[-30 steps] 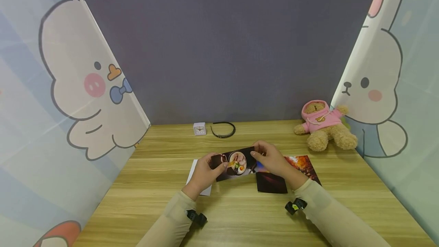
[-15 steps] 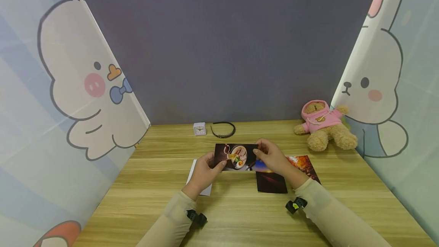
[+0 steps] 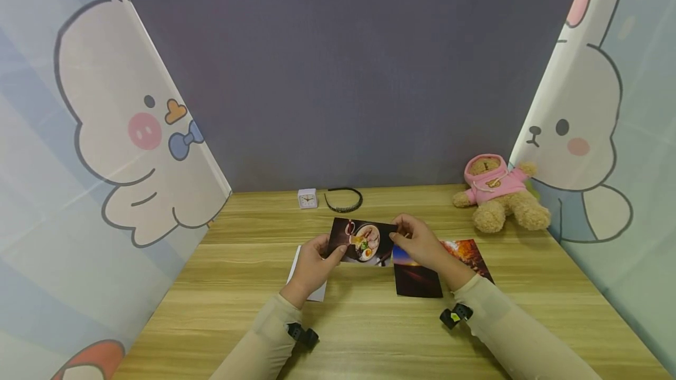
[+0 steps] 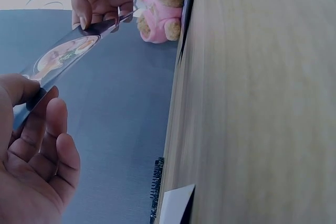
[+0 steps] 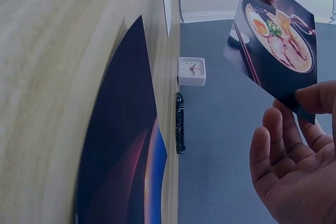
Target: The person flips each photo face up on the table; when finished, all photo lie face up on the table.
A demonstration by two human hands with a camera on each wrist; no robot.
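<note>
A photo card printed with a bowl of ramen is held up above the table between both hands. Its left edge is pinched by my left hand, thumb on the printed face. My right hand pinches the right edge between thumb and fingers. In the right wrist view the ramen picture shows plainly, with egg, meat slices and chopsticks. Below the right hand lies a dark card with a blue and orange glow. An autumn-coloured card lies partly behind the right forearm. A white card sits partly under the left hand.
Towards the back of the wooden table stand a small white clock and a black toothed headband. A teddy bear in a pink hoodie sits back right. A grey panel closes the rear; printed curtains flank both sides.
Between the hands, the ramen card has been raised slightly and turned; its left end has gone up. Both hands keep their hold, and the cards on the table stay put.
</note>
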